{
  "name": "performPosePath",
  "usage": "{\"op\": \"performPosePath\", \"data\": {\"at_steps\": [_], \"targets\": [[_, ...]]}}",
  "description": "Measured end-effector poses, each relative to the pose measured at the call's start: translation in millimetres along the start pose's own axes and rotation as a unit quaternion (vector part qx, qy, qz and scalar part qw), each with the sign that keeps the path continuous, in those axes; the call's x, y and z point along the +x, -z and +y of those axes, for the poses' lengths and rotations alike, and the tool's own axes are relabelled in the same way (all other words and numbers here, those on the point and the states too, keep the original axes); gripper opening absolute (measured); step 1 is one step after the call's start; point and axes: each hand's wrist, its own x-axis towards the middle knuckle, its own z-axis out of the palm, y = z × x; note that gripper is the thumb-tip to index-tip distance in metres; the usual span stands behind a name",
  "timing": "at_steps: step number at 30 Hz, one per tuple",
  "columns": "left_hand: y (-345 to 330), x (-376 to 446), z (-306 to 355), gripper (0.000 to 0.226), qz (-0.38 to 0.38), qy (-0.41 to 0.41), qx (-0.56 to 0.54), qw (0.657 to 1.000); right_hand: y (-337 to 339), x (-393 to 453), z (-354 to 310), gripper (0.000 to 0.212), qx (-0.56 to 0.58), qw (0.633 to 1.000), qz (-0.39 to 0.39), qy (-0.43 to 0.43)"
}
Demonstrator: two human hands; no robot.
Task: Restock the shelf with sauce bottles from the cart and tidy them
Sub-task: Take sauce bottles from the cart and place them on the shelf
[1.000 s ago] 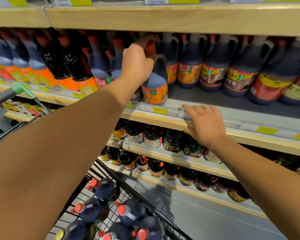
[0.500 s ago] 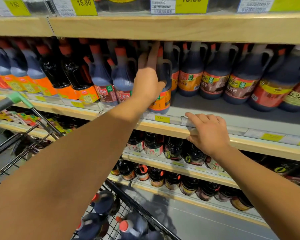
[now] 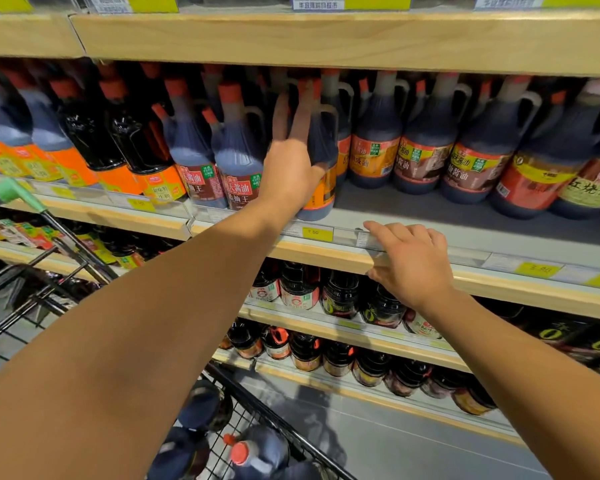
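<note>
Lying nearest, at the bottom of the view, dark sauce bottles with red caps (image 3: 253, 452) rest on their sides in the black wire shopping cart (image 3: 291, 434), whose green-tipped handle (image 3: 13, 192) shows at the left. Farther up, the right hand (image 3: 409, 261) rests on the pale wooden front edge of the middle shelf (image 3: 326, 252), fingers laid over the clear price-tag strip and thumb under the edge, holding no bottle. Beyond it, the left hand (image 3: 293, 157) presses with straight, slightly spread fingers against a dark handled sauce bottle with an orange label (image 3: 321, 168), which stands upright at the front of that shelf, just beside two blue-shouldered bottles with red labels (image 3: 222, 161). Behind and to the right, a row of dark handled jugs with yellow and red labels (image 3: 430, 143) stands further back on the grey shelf surface. Below, smaller dark bottles (image 3: 340, 296) line two lower shelves.
</note>
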Motion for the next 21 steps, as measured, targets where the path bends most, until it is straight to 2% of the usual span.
{"op": "performPosePath", "data": {"at_steps": [6, 9, 11, 15, 21], "targets": [[17.6, -26.5, 9.5, 0.093, -0.012, 0.020, -0.015, 1.000, 15.4, -11.0, -11.7, 0.082, 0.040, 0.999, -0.024, -0.011], [31.3, -73.4, 10.3, 0.081, -0.043, 0.023, -0.022, 0.999, 27.0, -31.3, -30.3, 0.076, 0.089, 0.995, 0.002, 0.038], [39.3, -108.5, 5.7, 0.076, -0.053, 0.030, -0.019, 0.998, 31.7, -43.4, -45.0, 0.073, 0.124, 0.990, -0.012, 0.065], [67.4, -184.0, 0.6, 0.069, -0.093, 0.144, 0.003, 0.985, 39.0, -70.3, -76.6, 0.073, 0.178, 0.974, -0.070, 0.122], [114.4, -285.5, -17.1, 0.069, -0.114, 0.241, 0.026, 0.963, 32.9, -108.9, -132.1, 0.069, 0.235, 0.946, -0.158, 0.158]]}}
